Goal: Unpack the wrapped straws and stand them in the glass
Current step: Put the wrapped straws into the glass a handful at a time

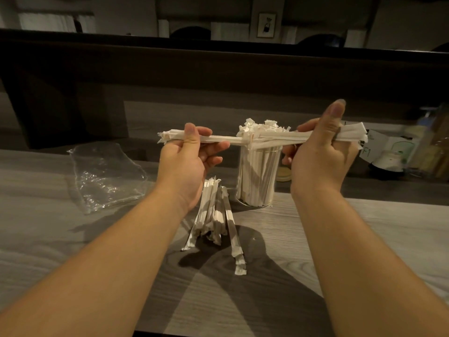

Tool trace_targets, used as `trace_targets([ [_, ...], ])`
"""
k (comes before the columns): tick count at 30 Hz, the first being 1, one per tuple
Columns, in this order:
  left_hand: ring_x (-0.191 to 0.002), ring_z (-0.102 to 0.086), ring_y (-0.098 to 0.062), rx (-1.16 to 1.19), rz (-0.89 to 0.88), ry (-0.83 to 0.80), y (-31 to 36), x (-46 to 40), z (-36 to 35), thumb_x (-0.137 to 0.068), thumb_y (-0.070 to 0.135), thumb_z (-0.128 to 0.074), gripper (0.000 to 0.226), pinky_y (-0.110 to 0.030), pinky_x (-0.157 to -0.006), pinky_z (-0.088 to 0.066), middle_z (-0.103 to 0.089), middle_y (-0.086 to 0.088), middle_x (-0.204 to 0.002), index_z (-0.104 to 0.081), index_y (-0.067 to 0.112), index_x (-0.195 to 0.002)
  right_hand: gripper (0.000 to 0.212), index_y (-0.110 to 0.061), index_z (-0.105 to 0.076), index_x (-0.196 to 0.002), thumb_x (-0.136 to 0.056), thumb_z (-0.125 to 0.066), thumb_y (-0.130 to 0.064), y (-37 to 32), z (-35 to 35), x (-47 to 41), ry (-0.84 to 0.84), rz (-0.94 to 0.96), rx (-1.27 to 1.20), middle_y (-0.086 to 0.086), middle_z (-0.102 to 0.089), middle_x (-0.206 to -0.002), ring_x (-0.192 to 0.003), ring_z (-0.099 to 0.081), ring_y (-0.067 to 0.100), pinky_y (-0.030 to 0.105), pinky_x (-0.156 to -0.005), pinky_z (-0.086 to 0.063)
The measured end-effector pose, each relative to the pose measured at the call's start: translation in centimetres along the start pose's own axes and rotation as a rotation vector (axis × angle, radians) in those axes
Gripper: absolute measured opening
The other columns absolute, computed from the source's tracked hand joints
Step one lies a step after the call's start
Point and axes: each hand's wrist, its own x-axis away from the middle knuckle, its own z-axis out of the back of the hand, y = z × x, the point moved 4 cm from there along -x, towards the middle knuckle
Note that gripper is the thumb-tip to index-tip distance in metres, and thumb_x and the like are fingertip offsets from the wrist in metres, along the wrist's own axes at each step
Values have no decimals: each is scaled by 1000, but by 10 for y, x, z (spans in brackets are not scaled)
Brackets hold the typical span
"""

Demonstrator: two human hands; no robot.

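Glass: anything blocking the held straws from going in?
Yes. The glass is already packed with upright straws and paper ends fill its mouth. The bundle gripped by both hands lies crosswise just above the rim.

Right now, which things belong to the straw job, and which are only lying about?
Job: wrapped straws in both hands, left hand, right hand, glass, loose pile of straws.
Lying about: clear plastic bag, clutter at the far right.

Both forearms reach forward, raised. The left hand pinches with thumb on top; the right hand holds a fist-like grip, thumb upright.
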Motion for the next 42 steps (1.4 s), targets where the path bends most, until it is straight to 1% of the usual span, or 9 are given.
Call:
trace_targets([
  [5,-87,-76,-19,-47,-19,-22,0,1,-2,-106,34,-41,32,-25,-66,-58,-77,-2,-83,-60,12,-94,29,-27,-49,-77,-97,-57,-47,-2,-2,1,-59,59,-24,-20,-63,-56,-53,-64,1,20,-56,-58],
  [9,-93,-76,-22,-70,-27,-40,1,3,-2,-105,33,-41,32,-27,-70,-59,-78,-1,-88,-62,13,-92,29,-29,-48,-74,-95,-62,-44,1,-2,0,-94,131,39,-21,-63,-54,-56,-64,1,27,-62,-60],
  [13,-93,-76,-22,-159,-96,-78,2,4,-6,-106,32,-40,33,-26,-69,-59,-77,-4,-97,-63,15,-89,31,-24,-53,-73,-96,-62,-44,3,-5,-3,-145,207,141,-9,-62,-57,-53,-64,3,22,-54,-57],
  [17,-92,-76,-20,-285,-186,-95,3,3,-7,-106,34,-40,33,-28,-69,-58,-77,-4,-98,-63,17,-91,32,-26,-52,-72,-95,-61,-47,4,-5,-6,-143,235,197,-6,-62,-61,-55,-67,9,31,-57,-59],
  [23,-86,-76,-17,-374,-226,-45,5,1,-12,-106,35,-40,30,-26,-66,-57,-75,-3,-96,-62,20,-91,31,-25,-53,-74,-89,-62,-50,0,-8,-10,-207,200,223,-4,-63,-63,-53,-65,8,26,-53,-56],
  [28,-82,-74,-12,-471,-270,-26,10,-1,-24,-105,38,-41,23,-20,-66,-58,-74,1,-93,-57,23,-96,29,-24,-54,-101,-88,-68,-45,13,-9,-15,-222,79,220,1,-67,-91,-81,-72,15,35,-72,-63],
  [31,-77,-74,-10,-484,-292,-25,10,-3,-32,-101,39,-49,17,-18,-63,-56,-75,3,-89,-56,26,-93,49,-15,-51,-127,-90,-69,-42,20,-10,-17,-221,-16,232,1,-67,-103,-92,-72,15,34,-78,-64],
  [35,-76,-74,-12,-540,-325,-22,6,-4,-36,-96,41,-58,23,-22,-65,-57,-76,2,-84,-65,21,-87,40,-17,-54,-119,-91,-70,-41,19,-11,-17,-213,6,265,-2,-66,-102,-95,-70,14,36,-80,-63],
  [42,-78,-74,-11,-512,-384,-39,10,-9,-44,-95,30,-63,13,-20,-67,-57,-76,0,-90,-66,18,-100,49,-14,-57,-127,-88,-74,-37,19,-12,-19,-224,-2,227,-1,-67,-110,-102,-69,14,32,-81,-63],
])
